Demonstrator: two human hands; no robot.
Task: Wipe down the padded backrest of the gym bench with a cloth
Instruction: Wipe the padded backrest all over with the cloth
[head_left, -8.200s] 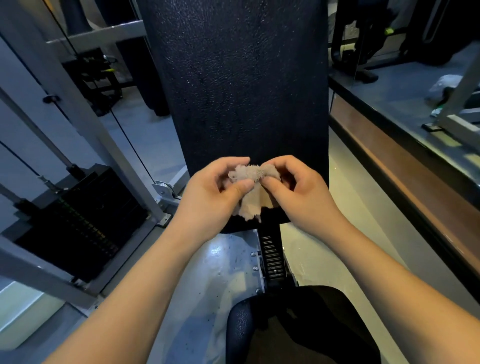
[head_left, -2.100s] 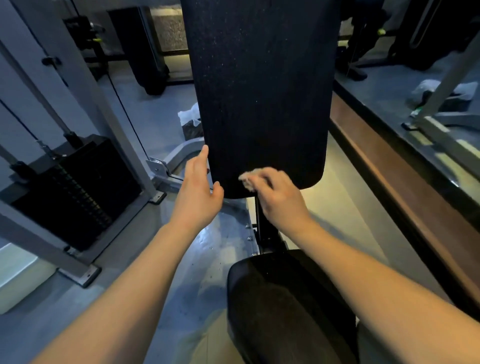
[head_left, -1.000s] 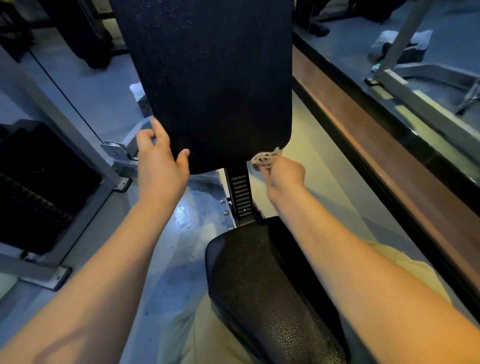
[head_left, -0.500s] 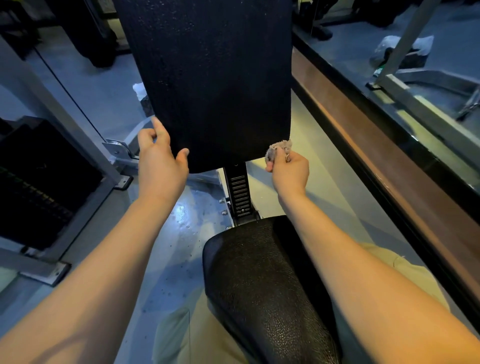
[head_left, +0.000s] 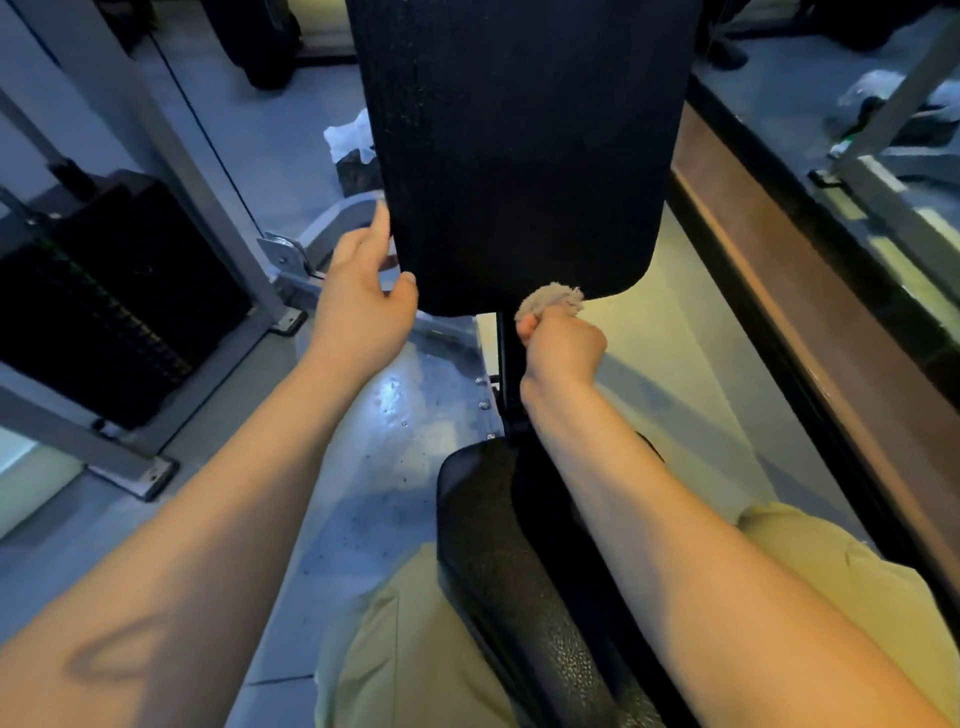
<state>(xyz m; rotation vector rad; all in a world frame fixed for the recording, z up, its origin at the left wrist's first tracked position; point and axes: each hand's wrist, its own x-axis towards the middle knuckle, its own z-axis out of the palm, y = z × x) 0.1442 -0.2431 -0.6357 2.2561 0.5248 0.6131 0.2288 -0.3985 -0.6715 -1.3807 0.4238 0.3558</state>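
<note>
- Padded backrest (head_left: 519, 156): black, grained, upright; fills the upper centre of the view, lower corners rounded.
- Cloth (head_left: 551, 300): small, beige, frayed, bunched into a wad; sits against the backrest's bottom edge, right of centre, just above the right hand.
- Right hand (head_left: 563, 345): knuckles up, below the backrest's bottom edge; fingers curled tight into a fist round the cloth, only a tuft showing above thumb and forefinger. Fingertips hidden inside the fist.
- Left hand (head_left: 358, 301): grips the backrest's lower left corner; thumb (head_left: 408, 283) lies on the front face, fingers (head_left: 382, 221) held together and reach up along the left edge. Cannot tell how far they wrap behind.
- Support post (head_left: 503, 364): dark, runs down from under the backrest, between the two wrists.
- Seat pad (head_left: 498, 545): black, grained, below the post; partly covered by the right forearm.
- Khaki trousers (head_left: 831, 571): on either side of the seat pad.
- Weight stack (head_left: 104, 301): black plates, left of the left hand, well apart from the backrest.
- Grey metal frame (head_left: 171, 156): slanted upright beside the weight stack.
- Wooden ledge (head_left: 779, 291): brown, runs diagonally along the right side.
</note>
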